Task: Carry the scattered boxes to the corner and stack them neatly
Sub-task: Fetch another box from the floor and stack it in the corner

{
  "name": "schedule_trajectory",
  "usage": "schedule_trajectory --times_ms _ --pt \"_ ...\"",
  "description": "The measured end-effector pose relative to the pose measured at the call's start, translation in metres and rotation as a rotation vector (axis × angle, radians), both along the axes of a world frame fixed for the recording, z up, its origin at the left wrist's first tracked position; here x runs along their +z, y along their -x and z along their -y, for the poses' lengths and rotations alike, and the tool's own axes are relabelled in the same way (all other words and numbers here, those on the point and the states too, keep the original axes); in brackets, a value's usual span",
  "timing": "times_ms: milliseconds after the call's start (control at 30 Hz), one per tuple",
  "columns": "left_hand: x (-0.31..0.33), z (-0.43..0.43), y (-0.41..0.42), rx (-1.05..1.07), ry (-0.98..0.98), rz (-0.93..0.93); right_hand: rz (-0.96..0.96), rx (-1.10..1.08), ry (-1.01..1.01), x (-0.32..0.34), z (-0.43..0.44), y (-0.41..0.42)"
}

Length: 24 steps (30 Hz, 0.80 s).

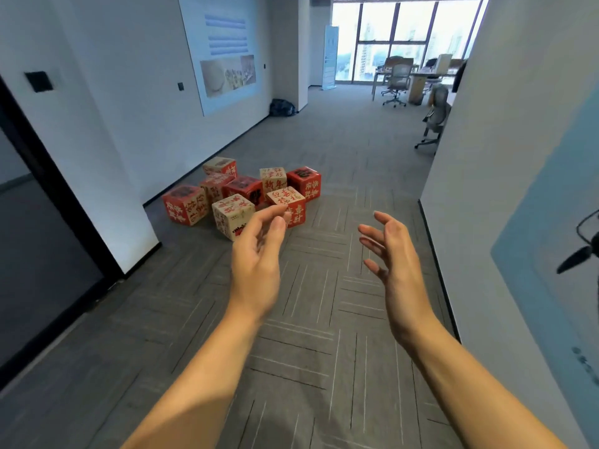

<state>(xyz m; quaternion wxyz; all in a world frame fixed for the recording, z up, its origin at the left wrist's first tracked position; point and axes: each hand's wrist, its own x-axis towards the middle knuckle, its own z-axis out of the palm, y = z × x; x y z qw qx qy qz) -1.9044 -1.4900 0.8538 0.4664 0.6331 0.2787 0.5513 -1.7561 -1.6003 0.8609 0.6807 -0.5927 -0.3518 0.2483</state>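
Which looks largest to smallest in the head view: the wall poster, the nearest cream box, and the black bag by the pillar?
1. wall poster
2. nearest cream box
3. black bag
The box lies much nearer the camera than the bag, so this order holds only for how they look, not for true size.

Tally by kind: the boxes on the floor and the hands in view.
Boxes: 8
Hands: 2, the left hand and the right hand
Total: 10
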Motion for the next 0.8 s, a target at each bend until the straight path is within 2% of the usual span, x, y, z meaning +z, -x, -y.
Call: schedule_trajectory --times_ms 233,433,600,800 --pt "0.013 -0.095 -0.141 -0.020 0.053 0.035 0.000 -0.008 0.012 0.022 -0.098 -0.141" --pt "0.023 -0.186 -0.224 -0.010 0.034 0.041 0.009 -0.006 0.011 0.027 -0.189 -0.228" --pt "0.001 -0.290 -0.286 -0.014 0.014 0.053 0.004 0.007 0.032 0.009 -0.293 -0.289" --pt "-0.007 -0.448 -0.369 0.001 0.076 0.094 0.011 -0.005 0.058 0.007 -0.444 -0.363"
